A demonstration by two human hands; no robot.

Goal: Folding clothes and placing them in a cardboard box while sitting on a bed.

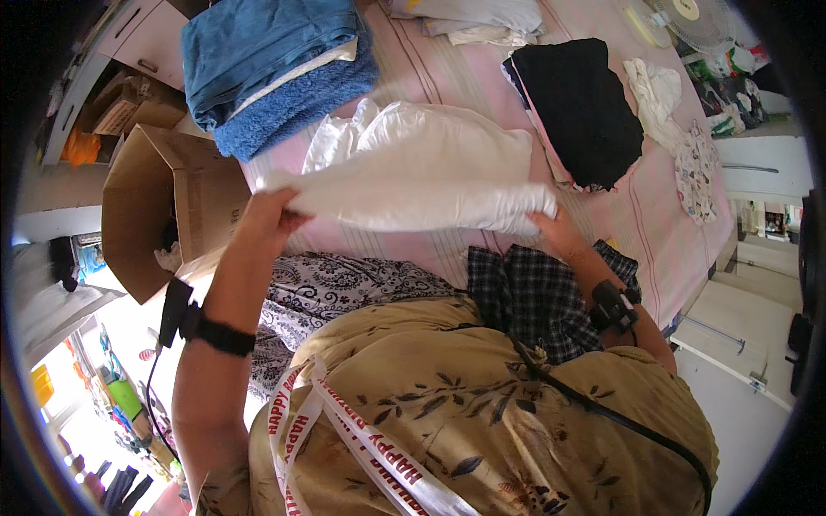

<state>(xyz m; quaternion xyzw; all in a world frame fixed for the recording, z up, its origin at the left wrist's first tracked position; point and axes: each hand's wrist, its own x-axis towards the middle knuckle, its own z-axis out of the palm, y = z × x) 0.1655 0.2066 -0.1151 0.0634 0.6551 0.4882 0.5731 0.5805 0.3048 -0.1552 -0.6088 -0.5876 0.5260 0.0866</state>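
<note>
A white cloth [419, 168] is stretched between my two hands over a pink striped bedspread [413, 71], its left part blurred. My left hand [274, 216] grips its left end, with the fingertips partly hidden. At the right end, my right hand [556, 222] pinches a near corner. The far part of the cloth lies bunched on the bedspread. Beyond it to the left is a stack of blue folded textiles [271, 58], one of them fluffy. A pile of folded clothes with a black one [577, 109] on top lies to the right.
An open cardboard box [210, 187] stands at the left. Near my body lies a black plaid cloth [535, 290]. Crumpled cream cloth [655, 97] and a small printed garment [697, 174] lie at the right. Folded pale cloths [484, 16] and a fan [697, 22] are farther back.
</note>
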